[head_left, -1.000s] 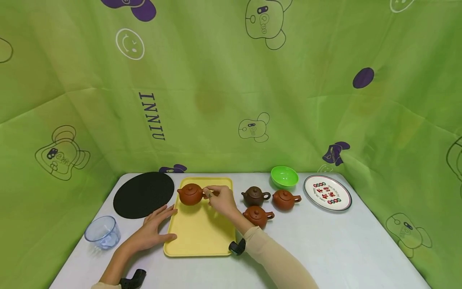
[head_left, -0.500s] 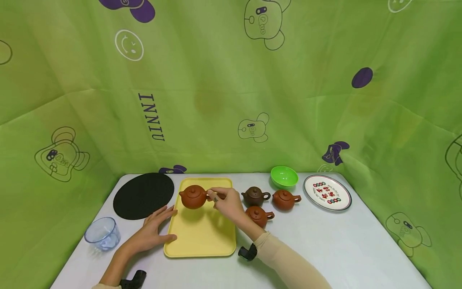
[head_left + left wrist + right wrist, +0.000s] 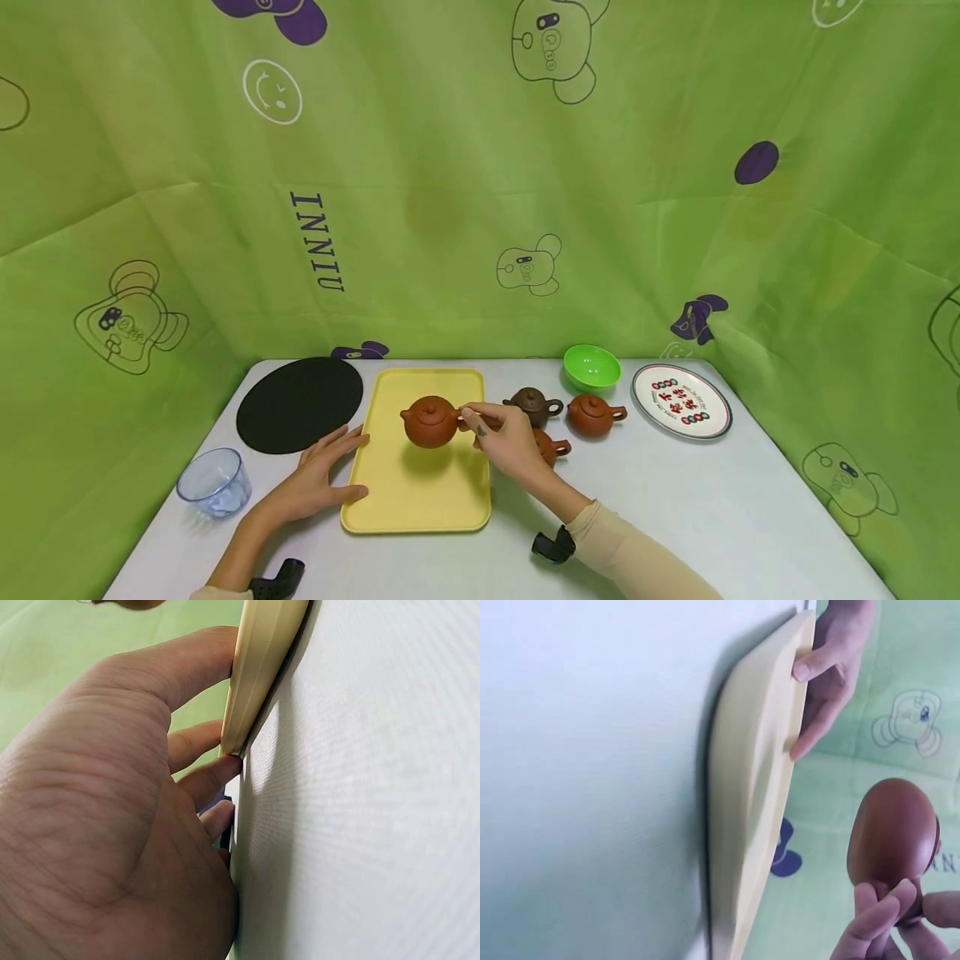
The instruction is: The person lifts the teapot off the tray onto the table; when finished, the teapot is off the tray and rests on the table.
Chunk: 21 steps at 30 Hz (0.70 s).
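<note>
My right hand (image 3: 506, 437) pinches the handle of a reddish-brown clay teapot (image 3: 430, 422), which is held up over the yellow tray (image 3: 416, 508) with its spout to the left. In the right wrist view the underside of this teapot (image 3: 892, 832) shows, clear of the tray, with fingers and thumb at its handle. My left hand (image 3: 311, 479) rests at the tray's left edge, fingers extended and spread. The left wrist view shows the thumb and fingertips touching the rim of the tray (image 3: 262, 667); nothing is gripped there.
Right of the tray stand a dark brown teapot (image 3: 531, 404) and two reddish ones, the nearer teapot (image 3: 551, 450) partly hidden by my right hand. Behind them is a green bowl (image 3: 592, 367), with a patterned plate (image 3: 681, 401) farther right. A black round mat (image 3: 298, 406) and a clear bluish cup (image 3: 216, 483) lie left.
My right hand has lifted the teapot from the tray's back left and carried it right and toward me. The left hand has stayed at the tray's edge.
</note>
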Available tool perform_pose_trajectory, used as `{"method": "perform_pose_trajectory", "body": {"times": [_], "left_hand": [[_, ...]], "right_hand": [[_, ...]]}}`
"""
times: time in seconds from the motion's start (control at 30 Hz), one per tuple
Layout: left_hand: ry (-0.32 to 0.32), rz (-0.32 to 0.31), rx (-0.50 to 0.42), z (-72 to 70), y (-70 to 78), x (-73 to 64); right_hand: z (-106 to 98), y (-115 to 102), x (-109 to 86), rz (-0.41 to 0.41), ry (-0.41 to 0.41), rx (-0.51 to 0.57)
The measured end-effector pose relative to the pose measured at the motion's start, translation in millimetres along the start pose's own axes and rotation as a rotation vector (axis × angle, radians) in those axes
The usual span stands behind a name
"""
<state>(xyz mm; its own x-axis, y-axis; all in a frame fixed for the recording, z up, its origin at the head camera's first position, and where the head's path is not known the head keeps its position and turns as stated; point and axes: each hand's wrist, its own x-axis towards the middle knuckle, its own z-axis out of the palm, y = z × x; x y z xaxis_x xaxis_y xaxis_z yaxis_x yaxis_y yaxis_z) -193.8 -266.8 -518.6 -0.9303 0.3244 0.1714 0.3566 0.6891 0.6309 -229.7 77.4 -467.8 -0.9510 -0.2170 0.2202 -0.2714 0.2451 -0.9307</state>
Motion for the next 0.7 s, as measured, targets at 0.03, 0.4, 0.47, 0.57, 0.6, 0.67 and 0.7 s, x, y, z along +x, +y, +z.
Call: {"method": "perform_pose_trajectory", "body": {"times": [0.03,0.4,0.47,0.57,0.6,0.67,0.7], "left_hand": [[-0.001,0.0,0.001,0.0,-0.1,0.2],[-0.003,-0.001,-0.013,0.3,1.2,1.9],[-0.001,0.002,-0.01,0.7,0.7,2.0],[0.0,0.007,-0.007,1.2,0.3,2.0],[0.0,0.005,-0.007,1.2,0.2,1.9],[0.001,0.004,-0.008,1.2,0.2,1.7],[0.001,0.003,-0.007,1.1,0.4,1.6]], "right_hand": [[-2,1,-1.9,0.006,0.002,0.0],[-31,0,-15.6,0.027,0.041,0.02],[-37,0,-18.2,0.033,0.054,0.018],[-48,-1,-21.9,0.036,0.079,0.018],[-52,-1,-22.8,0.033,0.087,0.019],[-59,-1,-24.6,0.031,0.105,0.022],[-62,-1,-25.7,0.03,0.113,0.021]]}}
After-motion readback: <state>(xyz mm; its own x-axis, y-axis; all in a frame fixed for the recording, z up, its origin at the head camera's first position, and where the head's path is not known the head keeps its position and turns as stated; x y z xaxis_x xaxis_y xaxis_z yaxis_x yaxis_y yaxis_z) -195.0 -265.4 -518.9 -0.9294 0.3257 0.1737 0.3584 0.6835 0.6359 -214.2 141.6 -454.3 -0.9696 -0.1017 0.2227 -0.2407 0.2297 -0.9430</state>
